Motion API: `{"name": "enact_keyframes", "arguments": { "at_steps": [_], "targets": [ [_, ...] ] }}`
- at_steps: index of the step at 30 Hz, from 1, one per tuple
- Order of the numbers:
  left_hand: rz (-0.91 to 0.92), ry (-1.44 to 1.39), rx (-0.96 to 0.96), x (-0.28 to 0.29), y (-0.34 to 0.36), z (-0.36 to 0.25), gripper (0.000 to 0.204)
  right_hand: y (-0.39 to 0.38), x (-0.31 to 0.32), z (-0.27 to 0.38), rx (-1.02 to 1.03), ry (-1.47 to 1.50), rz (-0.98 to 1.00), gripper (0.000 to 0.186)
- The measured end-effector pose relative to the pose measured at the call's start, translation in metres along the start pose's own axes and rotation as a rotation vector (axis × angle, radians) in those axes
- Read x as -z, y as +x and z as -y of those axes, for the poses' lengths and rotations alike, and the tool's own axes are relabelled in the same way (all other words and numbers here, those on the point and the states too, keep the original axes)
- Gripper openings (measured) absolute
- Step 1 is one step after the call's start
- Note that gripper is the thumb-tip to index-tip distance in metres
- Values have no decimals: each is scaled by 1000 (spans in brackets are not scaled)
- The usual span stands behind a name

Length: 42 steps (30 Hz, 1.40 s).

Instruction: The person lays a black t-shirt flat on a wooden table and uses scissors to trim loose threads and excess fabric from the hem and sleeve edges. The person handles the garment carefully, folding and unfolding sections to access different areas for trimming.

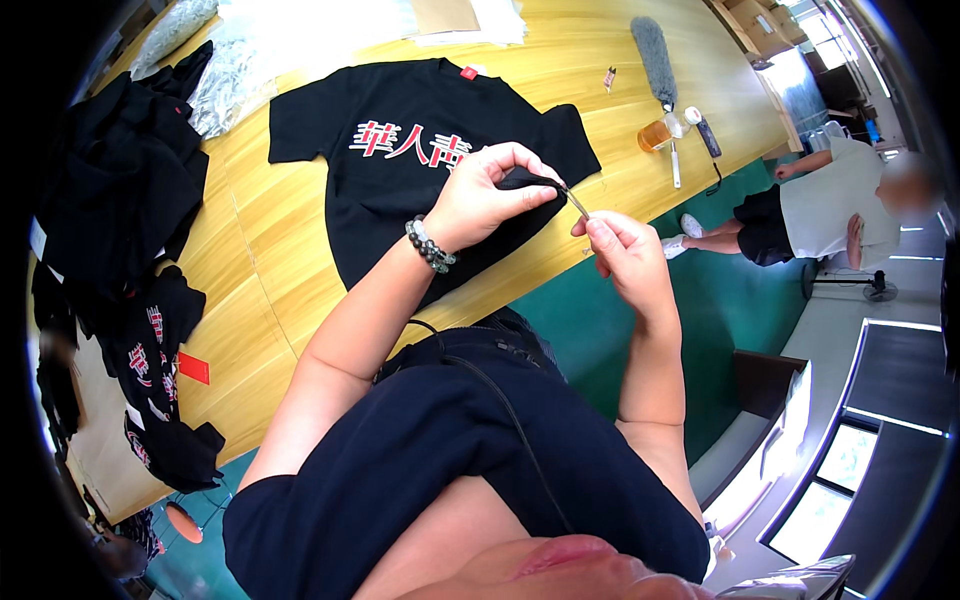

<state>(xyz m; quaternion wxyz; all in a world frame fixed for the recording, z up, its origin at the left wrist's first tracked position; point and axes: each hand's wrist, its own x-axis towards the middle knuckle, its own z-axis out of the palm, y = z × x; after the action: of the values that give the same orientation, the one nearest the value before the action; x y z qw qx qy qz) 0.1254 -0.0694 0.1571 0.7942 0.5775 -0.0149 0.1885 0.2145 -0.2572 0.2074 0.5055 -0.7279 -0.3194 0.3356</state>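
A black T-shirt point(400, 190) with red and white printed characters lies flat on the wooden table point(270, 290). My left hand point(485, 190), with a bead bracelet on its wrist, pinches a fold of the shirt's black hem lifted off the table. Just to the right, my right hand point(625, 255) grips a small thin metal tool point(577, 203) whose tip meets the pinched fabric. The exact kind of tool is too small to tell.
A pile of black shirts point(120, 190) with a red tag covers the table's left. Clear plastic bags point(215, 70) lie at the back. A grey duster point(655, 60), an amber cup point(653, 135) and small tools sit far right. Another person point(830, 205) sits beyond the table's right end.
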Motion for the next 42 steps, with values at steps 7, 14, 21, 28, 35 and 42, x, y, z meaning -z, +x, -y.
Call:
{"name": "enact_keyframes", "arguments": {
  "at_steps": [7, 14, 21, 28, 35, 42],
  "targets": [
    [33, 32, -11, -3, 3, 1, 14, 0, 2, -1, 13, 28, -11, 23],
    [31, 41, -10, -3, 3, 2, 15, 2, -1, 2, 31, 0, -22, 23],
    [28, 0, 3, -1, 2, 3, 15, 3, -2, -2, 55, -5, -57, 24],
    [-16, 45, 19, -1, 2, 3, 14, 4, -1, -9, 56, 108, -99, 26],
    [-86, 4, 39, 1, 5, 15, 14, 16, -16, -6, 3, 489, 1, 31],
    [-109, -112, 154, 6, 3, 21, 10, 30, -32, -11, -105, 453, 5, 10]
  ]
}}
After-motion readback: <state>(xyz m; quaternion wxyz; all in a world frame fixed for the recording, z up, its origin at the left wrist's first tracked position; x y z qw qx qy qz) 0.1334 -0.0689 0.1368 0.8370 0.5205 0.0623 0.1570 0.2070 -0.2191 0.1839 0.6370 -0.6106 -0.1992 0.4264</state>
